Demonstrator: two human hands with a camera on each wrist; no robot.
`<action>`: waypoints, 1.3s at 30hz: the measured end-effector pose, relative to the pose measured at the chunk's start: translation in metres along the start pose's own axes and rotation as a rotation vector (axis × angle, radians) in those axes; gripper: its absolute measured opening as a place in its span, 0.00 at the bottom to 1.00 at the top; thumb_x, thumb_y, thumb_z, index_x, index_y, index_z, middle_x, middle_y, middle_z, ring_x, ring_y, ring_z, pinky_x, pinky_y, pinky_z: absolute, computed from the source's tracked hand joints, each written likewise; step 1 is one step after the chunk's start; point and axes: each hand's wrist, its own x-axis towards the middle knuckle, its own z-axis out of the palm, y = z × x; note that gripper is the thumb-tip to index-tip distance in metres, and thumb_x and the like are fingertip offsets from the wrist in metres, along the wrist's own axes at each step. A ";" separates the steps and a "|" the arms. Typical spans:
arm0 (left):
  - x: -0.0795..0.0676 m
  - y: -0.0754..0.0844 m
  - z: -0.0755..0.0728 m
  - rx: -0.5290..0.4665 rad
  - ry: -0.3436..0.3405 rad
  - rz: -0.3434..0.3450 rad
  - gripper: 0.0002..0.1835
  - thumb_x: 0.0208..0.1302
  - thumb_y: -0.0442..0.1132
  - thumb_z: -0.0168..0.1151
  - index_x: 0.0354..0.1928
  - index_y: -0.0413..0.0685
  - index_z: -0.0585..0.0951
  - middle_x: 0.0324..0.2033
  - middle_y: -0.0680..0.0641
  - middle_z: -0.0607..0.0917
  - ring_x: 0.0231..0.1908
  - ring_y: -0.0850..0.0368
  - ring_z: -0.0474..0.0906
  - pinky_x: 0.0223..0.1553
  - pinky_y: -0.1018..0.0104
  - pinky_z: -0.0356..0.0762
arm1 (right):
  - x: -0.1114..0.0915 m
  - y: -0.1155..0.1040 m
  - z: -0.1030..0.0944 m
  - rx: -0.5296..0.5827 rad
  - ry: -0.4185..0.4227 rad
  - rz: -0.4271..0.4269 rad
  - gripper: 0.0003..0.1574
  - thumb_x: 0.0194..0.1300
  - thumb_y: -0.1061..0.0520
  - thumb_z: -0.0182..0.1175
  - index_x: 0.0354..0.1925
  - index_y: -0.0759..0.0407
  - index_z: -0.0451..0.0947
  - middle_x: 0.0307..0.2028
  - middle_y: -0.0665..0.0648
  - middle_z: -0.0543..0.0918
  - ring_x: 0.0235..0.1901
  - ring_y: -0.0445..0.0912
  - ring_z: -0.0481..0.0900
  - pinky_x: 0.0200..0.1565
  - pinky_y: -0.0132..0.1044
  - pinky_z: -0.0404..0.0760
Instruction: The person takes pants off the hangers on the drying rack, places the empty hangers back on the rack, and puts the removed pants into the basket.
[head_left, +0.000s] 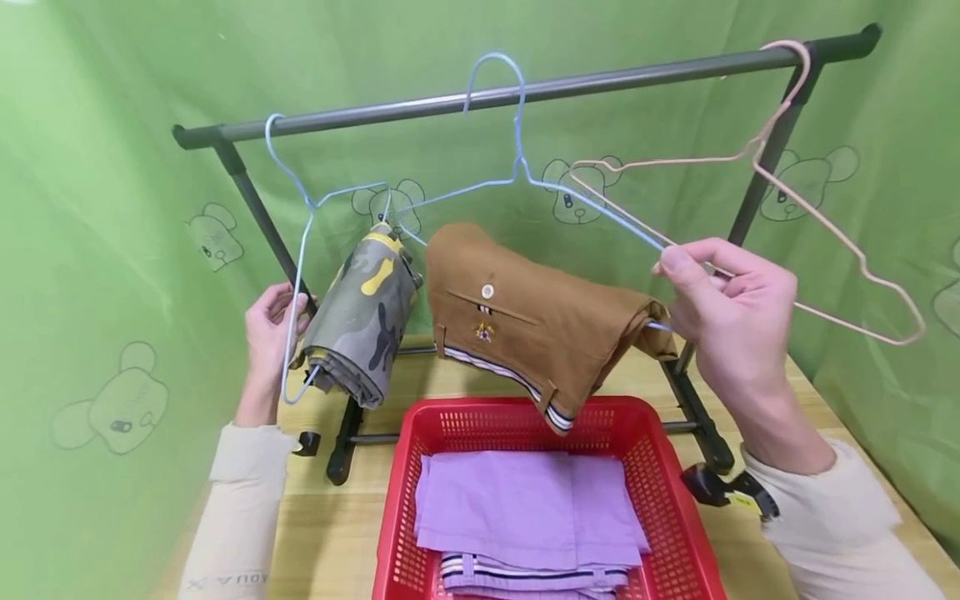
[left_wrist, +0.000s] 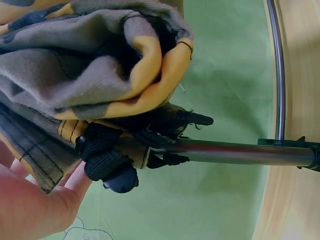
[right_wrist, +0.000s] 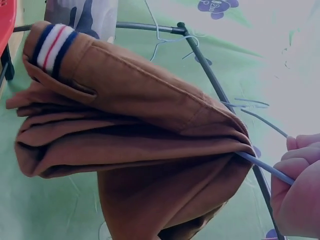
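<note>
My right hand [head_left: 738, 308] grips the right end of a blue wire hanger [head_left: 517, 158], thumb against the wire. The hanger's hook is up at the rack's bar. Folded brown trousers [head_left: 525, 308] with a striped inner waistband drape over the hanger's lower wire, which enters the fold beside my fingers in the right wrist view. My left hand [head_left: 273, 325] is at the left, beside the camouflage trousers [head_left: 367, 308], its fingers loose and partly hidden behind cloth in the left wrist view. These trousers hang folded on another blue hanger [head_left: 303, 217], hooked on the bar.
A dark metal rack [head_left: 360, 112] stands on the wooden table [head_left: 322, 542]. A pink hanger [head_left: 840, 233] hangs at its right end. Below, a red basket [head_left: 397, 500] holds folded lilac trousers [head_left: 502, 508]. Green curtains [head_left: 97, 250] with bear drawings surround the table.
</note>
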 end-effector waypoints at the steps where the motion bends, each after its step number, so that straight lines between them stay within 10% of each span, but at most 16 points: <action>1: 0.000 -0.001 0.000 -0.004 0.000 -0.006 0.11 0.72 0.35 0.64 0.54 0.46 0.80 0.41 0.53 0.86 0.45 0.60 0.83 0.49 0.70 0.82 | -0.002 -0.002 -0.001 0.005 -0.010 0.016 0.08 0.68 0.74 0.61 0.32 0.82 0.80 0.06 0.53 0.59 0.07 0.42 0.46 0.10 0.32 0.42; 8: -0.001 -0.001 -0.002 -0.008 0.018 -0.002 0.13 0.71 0.33 0.64 0.55 0.43 0.80 0.41 0.54 0.86 0.44 0.60 0.84 0.47 0.71 0.83 | -0.016 -0.008 -0.008 -0.077 -0.043 0.066 0.10 0.69 0.73 0.60 0.32 0.84 0.78 0.06 0.54 0.54 0.09 0.44 0.43 0.11 0.33 0.40; 25: -0.013 0.009 -0.011 0.057 -0.051 -0.006 0.21 0.73 0.30 0.60 0.64 0.29 0.73 0.38 0.60 0.86 0.41 0.65 0.85 0.46 0.72 0.82 | -0.034 -0.006 -0.036 0.113 -0.133 0.038 0.08 0.69 0.82 0.49 0.35 0.88 0.76 0.07 0.53 0.59 0.08 0.42 0.46 0.09 0.29 0.44; 39: -0.074 0.089 -0.026 -0.043 -0.078 0.268 0.15 0.71 0.28 0.62 0.57 0.30 0.79 0.50 0.40 0.86 0.51 0.50 0.83 0.58 0.68 0.78 | -0.038 -0.009 -0.047 0.195 -0.190 0.029 0.12 0.67 0.86 0.43 0.37 0.91 0.75 0.08 0.53 0.60 0.08 0.40 0.47 0.09 0.27 0.45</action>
